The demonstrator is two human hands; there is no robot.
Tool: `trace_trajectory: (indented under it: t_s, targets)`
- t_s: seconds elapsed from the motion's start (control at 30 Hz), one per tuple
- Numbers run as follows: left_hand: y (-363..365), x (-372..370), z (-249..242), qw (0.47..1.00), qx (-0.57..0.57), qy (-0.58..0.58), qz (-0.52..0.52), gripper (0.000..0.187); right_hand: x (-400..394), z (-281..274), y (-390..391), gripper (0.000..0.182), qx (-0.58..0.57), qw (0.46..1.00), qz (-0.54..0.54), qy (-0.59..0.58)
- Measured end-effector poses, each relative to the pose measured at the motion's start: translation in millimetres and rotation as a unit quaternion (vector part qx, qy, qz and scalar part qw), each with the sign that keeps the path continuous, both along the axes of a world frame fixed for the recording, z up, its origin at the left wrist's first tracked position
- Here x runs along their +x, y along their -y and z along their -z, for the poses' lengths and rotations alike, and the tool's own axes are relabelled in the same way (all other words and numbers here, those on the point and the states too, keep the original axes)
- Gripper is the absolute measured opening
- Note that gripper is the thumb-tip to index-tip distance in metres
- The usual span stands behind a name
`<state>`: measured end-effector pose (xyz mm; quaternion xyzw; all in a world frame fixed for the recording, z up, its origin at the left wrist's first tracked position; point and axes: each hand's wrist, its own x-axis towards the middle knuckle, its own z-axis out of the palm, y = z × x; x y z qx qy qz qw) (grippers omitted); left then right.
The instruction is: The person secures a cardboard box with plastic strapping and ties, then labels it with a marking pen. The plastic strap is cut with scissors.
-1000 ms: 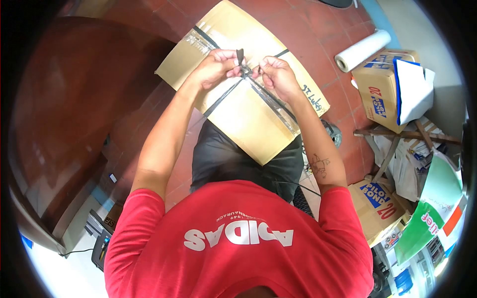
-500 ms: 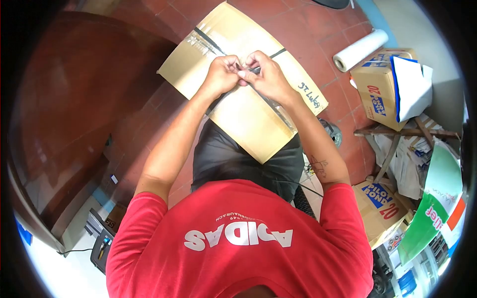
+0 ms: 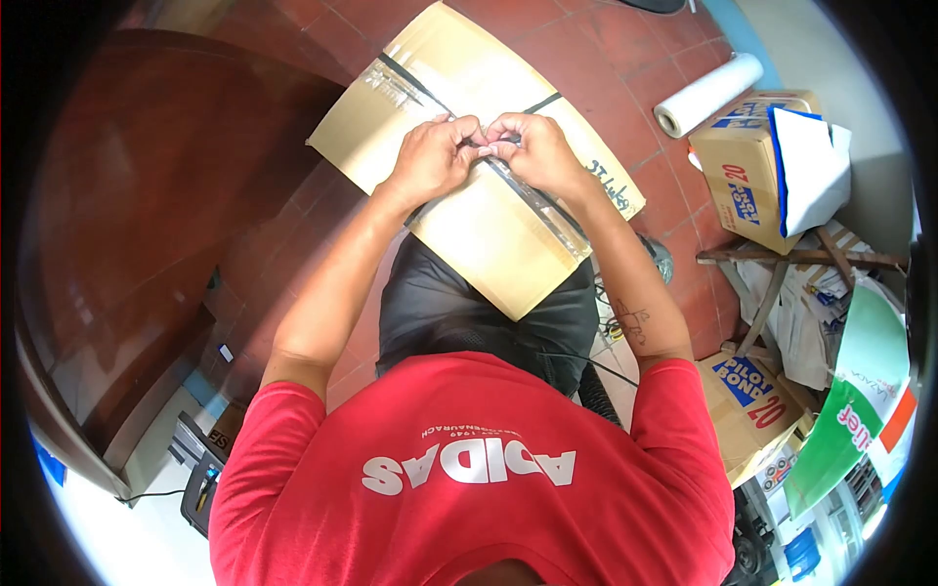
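A large cardboard box [image 3: 479,244] with handwriting on its right side rests at my lap. Clear tape and a black strap [image 3: 410,80] run across its top, and a second length of strap crosses it. Over the middle of the box, my left hand [image 3: 437,156] and my right hand [image 3: 535,154] meet with fingertips pinched together on the black strap where its lengths cross. The fingers hide the exact spot where the strap is held.
On the right stand a printed carton [image 3: 743,186] with a white roll [image 3: 708,95] beside it, a wooden frame [image 3: 767,303] and another carton [image 3: 738,391]. A dark brown wooden surface [image 3: 147,215] fills the left. Red tiles [image 3: 625,49] cover the floor.
Both hands have shifted slightly; my left hand is turned more, with its knuckles raised, and my right hand has moved a little to the right. The box has barely moved.
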<state>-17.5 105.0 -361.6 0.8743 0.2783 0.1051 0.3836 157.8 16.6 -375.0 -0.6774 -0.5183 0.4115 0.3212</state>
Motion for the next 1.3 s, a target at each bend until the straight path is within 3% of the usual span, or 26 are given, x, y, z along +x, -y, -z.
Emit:
trace_trajectory:
  t_s: [0.13, 0.2, 0.33, 0.4, 0.53, 0.6, 0.63, 0.7, 0.73, 0.8, 0.83, 0.93, 1.13, 1.3]
  targets:
    - [-1, 1, 0, 1.0, 0.014, 0.002, 0.018, 0.01, 0, 16, -1, 0.012, -0.014, 1.0, -0.006, -0.016]
    - [-1, 3, -1, 0.998, 0.05, 0.009, 0.021, 0.009, 4, 31, 0, 0.01, -0.015, 0.993, 0.007, -0.119]
    - [-3, 2, 2, 0.99, 0.117, 0.08, -0.017, 0.009, 14, 5, -2, 0.006, -0.053, 0.988, 0.027, -0.146]
    - [-6, -2, 3, 0.996, 0.03, 0.081, -0.007, 0.008, 21, -4, -5, 0.005, -0.15, 0.935, 0.138, -0.29]
    - [-7, -5, 10, 0.997, -0.028, 0.078, 0.009, 0.007, 16, -5, -9, 0.006, -0.144, 0.879, 0.216, -0.4]
    - [-2, -5, 15, 0.991, 0.013, 0.135, -0.018, 0.005, 10, -3, -13, 0.007, -0.086, 0.777, 0.28, -0.557]
    - [3, -5, 18, 0.991, 0.013, 0.135, -0.019, 0.005, 5, -5, -14, 0.007, -0.086, 0.776, 0.28, -0.558]
    - [14, -5, 23, 0.975, -0.09, 0.113, -0.167, 0.007, -3, -8, -13, 0.011, -0.01, 0.803, 0.367, -0.47]
    - [17, -4, 32, 0.958, -0.134, 0.155, -0.2, 0.009, -4, 3, -8, 0.011, -0.009, 0.802, 0.368, -0.47]
    - [19, -2, 48, 0.946, -0.158, 0.181, -0.22, 0.009, -8, 36, 6, 0.013, 0.078, 0.946, 0.226, -0.219]
    - [20, -1, 50, 0.931, -0.182, 0.204, -0.242, 0.01, -12, 33, 8, 0.013, 0.077, 0.946, 0.227, -0.219]
    - [24, -2, 49, 0.926, -0.19, 0.209, -0.25, 0.008, -28, 27, 8, 0.01, 0.098, 0.983, 0.157, -0.018]
    - [28, 4, 42, 0.918, -0.187, 0.217, -0.274, 0.003, -31, 20, 9, 0.011, 0.122, 0.983, 0.109, 0.079]
    - [34, 6, 18, 0.938, -0.125, 0.164, -0.278, 0.006, -37, 28, 8, 0.009, 0.15, 0.978, 0.144, 0.029]
